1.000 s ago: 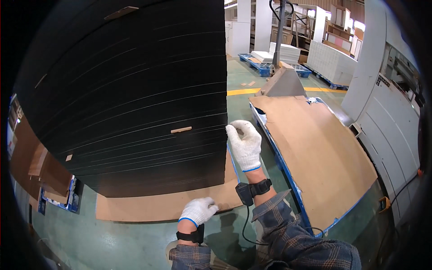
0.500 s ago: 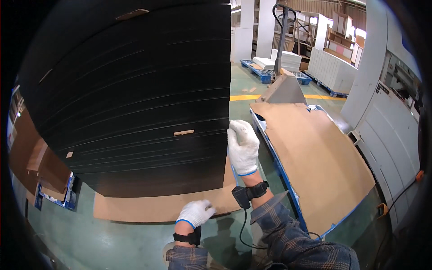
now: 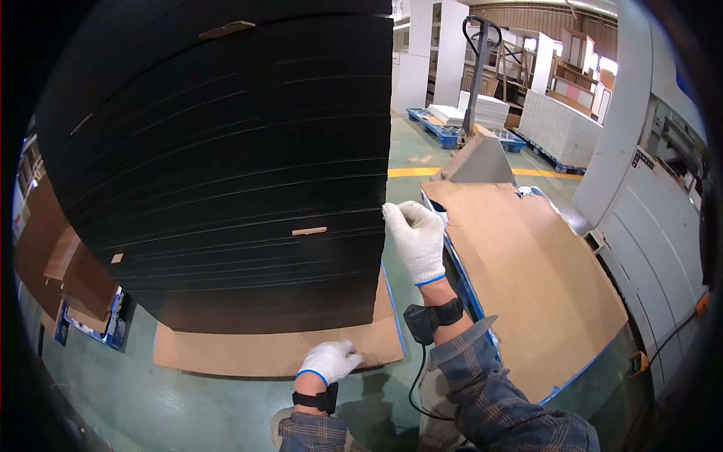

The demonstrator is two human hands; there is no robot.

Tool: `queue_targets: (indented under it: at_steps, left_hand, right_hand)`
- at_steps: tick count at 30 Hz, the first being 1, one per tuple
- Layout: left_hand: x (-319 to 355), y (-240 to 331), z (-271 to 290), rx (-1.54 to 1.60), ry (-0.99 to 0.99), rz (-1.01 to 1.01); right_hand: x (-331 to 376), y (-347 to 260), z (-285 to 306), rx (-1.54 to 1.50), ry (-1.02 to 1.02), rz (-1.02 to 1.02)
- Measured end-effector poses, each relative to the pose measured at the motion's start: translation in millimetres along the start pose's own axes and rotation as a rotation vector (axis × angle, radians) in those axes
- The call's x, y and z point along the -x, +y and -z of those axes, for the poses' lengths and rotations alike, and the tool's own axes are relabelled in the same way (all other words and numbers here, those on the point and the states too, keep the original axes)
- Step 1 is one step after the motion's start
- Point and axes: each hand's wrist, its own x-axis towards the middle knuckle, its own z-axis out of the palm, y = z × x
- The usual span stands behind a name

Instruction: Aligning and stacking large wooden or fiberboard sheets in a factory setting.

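Upright black sheet stack (image 3: 226,173), right hand (image 3: 416,239) pinching its corner edge, left hand (image 3: 331,361) loosely curled, empty.

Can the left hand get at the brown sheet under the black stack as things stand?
Probably yes. The left hand is already at the front edge of the brown sheet, which juts out from under the black stack, with nothing between them.

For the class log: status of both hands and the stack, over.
Left hand on brown cardboard base sheet. Right hand raised at tall black sheet stack corner. Nothing in the way.
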Motion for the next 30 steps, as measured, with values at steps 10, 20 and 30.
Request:
queue_targets:
  at_steps: [10, 20, 30]
  left_hand:
    - [-4.1, -9.2, -5.5, 0.03, 0.074, -0.069]
    - [-7.3, -8.1, -5.1, 0.013, 0.066, -0.045]
    - [-18.9, -8.0, -10.1, 0.013, 0.049, -0.057]
  right_hand:
    - [-11.0, -3.0, -1.4, 0.004, 0.01, 0.154]
    - [-13.6, -10.0, 0.2, 0.286, 0.097, 0.587]
    - [-28.8, -28.7, 2.8, 0.069, 0.024, 0.205]
